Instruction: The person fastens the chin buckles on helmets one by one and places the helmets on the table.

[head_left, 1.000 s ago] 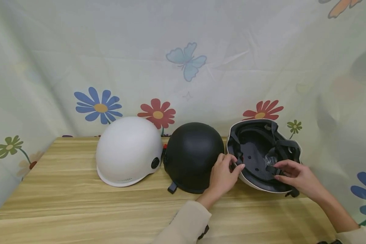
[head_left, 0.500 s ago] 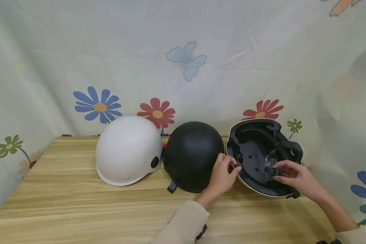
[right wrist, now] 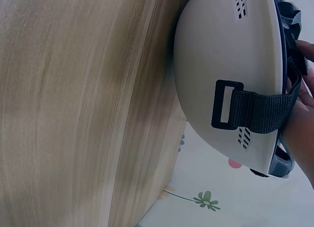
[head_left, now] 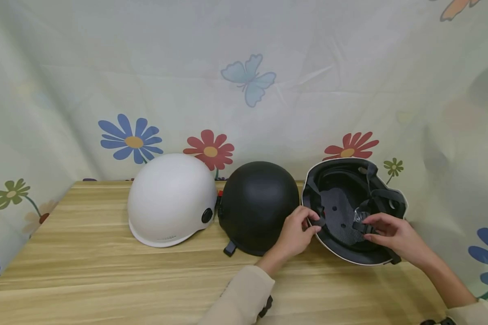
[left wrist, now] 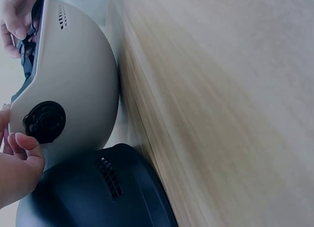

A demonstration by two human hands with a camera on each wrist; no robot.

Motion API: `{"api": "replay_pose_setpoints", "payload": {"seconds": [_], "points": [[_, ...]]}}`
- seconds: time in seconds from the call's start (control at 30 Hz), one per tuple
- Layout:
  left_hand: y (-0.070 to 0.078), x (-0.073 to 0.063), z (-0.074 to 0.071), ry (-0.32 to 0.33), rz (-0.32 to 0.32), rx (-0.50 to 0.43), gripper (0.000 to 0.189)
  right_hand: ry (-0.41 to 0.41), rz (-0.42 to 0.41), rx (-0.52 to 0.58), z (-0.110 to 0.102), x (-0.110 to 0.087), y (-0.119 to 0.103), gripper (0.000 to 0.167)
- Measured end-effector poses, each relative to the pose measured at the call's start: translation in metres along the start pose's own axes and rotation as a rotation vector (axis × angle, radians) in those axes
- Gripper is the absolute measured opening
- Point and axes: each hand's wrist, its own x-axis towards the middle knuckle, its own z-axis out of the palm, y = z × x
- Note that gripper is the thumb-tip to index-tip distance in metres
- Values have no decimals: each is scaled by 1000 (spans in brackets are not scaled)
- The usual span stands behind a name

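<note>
A white helmet (head_left: 337,243) lies upturned at the right, its black padded inside facing up and toward me. At its left rim my left hand (head_left: 293,231) pinches a black strap (head_left: 319,221) between thumb and fingers. My right hand (head_left: 396,234) reaches over the opening and pinches a black strap piece (head_left: 362,227), probably the chin-strap buckle; clear plastic shows beside it. In the left wrist view, a round black knob (left wrist: 45,121) sits on the shell near my left fingers. Another webbing strap (right wrist: 260,112) with a rectangular loop hangs outside the shell in the right wrist view.
A black helmet (head_left: 260,207) stands dome up close to the left of the upturned one. Left of it is another white helmet (head_left: 171,198), also dome up. All rest on a wood-grain table (head_left: 105,280) before a flowered cloth backdrop (head_left: 179,81).
The upturned helmet has turned slightly, its right side shifting right and its front rim lower. My left hand has drawn a little left and down with the strap. The right hand has barely moved.
</note>
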Motion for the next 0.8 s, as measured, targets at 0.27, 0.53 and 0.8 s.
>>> {"api": "replay_pose_setpoints", "payload": {"seconds": [0.27, 0.53, 0.8], "points": [[2, 0, -4, -20, -26, -40, 16, -14, -17, 26, 0, 0, 0, 25], [4, -1, -5, -90, -52, -69, 19, -26, -16, 58, 0, 0, 2, 25], [4, -2, -2, -15, -45, -110, 8, -19, -31, 34, 1, 0, 2, 25]]}}
